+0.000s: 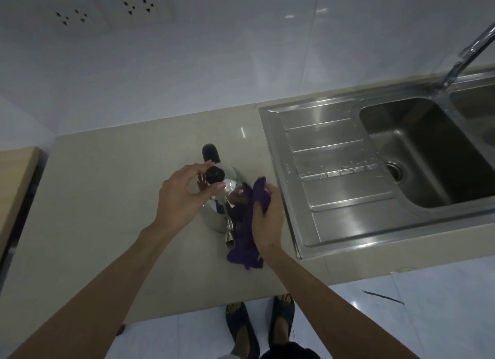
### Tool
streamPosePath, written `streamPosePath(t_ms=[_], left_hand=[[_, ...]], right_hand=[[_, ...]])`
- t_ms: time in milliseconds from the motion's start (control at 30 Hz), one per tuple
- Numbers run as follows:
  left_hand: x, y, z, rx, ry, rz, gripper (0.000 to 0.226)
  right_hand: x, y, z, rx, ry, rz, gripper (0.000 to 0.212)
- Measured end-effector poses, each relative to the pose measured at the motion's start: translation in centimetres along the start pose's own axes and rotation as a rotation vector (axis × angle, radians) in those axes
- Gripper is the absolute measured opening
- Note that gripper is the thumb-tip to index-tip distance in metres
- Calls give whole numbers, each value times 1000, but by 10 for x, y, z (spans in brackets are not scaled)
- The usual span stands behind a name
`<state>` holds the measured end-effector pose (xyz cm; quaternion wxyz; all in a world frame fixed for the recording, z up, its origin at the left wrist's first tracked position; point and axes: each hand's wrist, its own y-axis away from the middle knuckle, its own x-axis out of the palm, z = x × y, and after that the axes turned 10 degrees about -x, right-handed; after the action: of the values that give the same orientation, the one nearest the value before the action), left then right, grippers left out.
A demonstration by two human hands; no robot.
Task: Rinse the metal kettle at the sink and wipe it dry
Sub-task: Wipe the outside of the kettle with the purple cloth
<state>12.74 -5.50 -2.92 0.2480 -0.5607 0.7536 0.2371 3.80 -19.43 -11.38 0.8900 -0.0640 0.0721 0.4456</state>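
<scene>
Metal kettle (pixel 214 211): upright on bench (pixel 107 211), left of sink (pixel 348 184). Left hand (pixel 182 195): grip closed round lid knob (pixel 214 174). Right hand (pixel 265 219): grip closed on purple cloth (pixel 246 241), touching kettle's right flank, nearer for wiping.

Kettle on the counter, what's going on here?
A person is drying the metal kettle, which stands on the beige counter left of the sink. The left hand steadies it at the black lid knob. The right hand presses a purple cloth against the kettle's side. Water droplets sit on the drainboard, and no water is visibly running from the faucet.
</scene>
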Motion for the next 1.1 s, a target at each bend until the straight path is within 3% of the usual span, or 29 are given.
streamPosePath(t_ms=[67,133,200,267,333,400,467,600,667,767,867,933,1033,1100], left_hand=[[-1,-1,2,-24,42,71,50],[-2,-3,3,-33,61,142,49],[-1,-4,4,-24,46,179,49],[-1,-6,3,-11,29,193,48],[-2,-7,2,-12,29,198,47],[-5,-4,2,-13,29,215,46],[-9,-1,2,11,2,225,47],[-4,7,-2,-24,99,132,47],[3,12,-1,-2,27,59,46],[11,18,0,-9,-54,22,57],[17,14,-7,-12,-95,6,62],[14,11,-8,-7,-96,27,57],[-1,4,-6,-18,-62,127,63],[-9,1,-3,-53,-12,196,68]], right_hand=[[2,-2,20,-240,-66,-12,34],[10,4,26,-353,5,20,35],[18,13,17,-244,11,-6,36],[15,12,-4,-19,-47,-50,35],[5,-1,-18,169,3,13,31],[-2,-13,-18,229,114,98,28],[-5,-17,-1,87,71,59,26],[7,0,35,-386,29,35,35],[17,10,24,-362,87,15,37],[7,13,-10,-34,51,-20,34],[-16,-5,-35,116,264,196,32],[-23,-16,-30,73,293,207,30],[-21,-27,3,-185,99,128,29],[-13,-24,21,-264,-9,184,25]])
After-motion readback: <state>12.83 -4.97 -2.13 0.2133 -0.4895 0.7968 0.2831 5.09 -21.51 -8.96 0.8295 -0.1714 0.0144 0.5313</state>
